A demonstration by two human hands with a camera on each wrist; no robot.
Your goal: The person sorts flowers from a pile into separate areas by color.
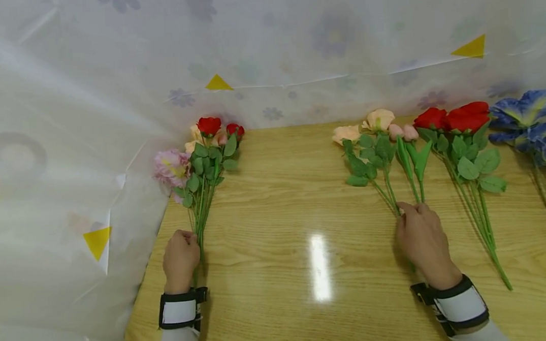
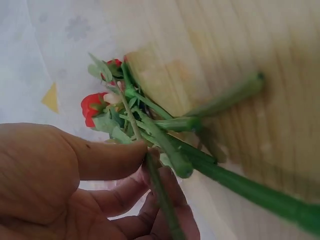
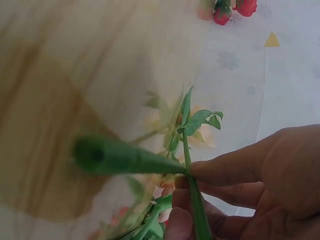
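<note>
Pinching a slim stem [image 2: 164,200] in the left hand [image 1: 180,261], a smooth green stem [image 3: 198,210] in the right hand [image 1: 423,240], above ruffled petals' glossy, wood-grained table [image 1: 283,200]!

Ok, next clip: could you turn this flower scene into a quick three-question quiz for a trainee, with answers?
1. True or false: the left hand and the right hand each hold a green stem.

2. Pick one. Which flowers lie farthest to the right in the head view?
A) pink flowers
B) blue flowers
C) peach flowers

3. Count: how many yellow triangles show in the head view?

Key
1. True; the wrist views show a stem pinched in each hand.
2. B
3. Three
</note>
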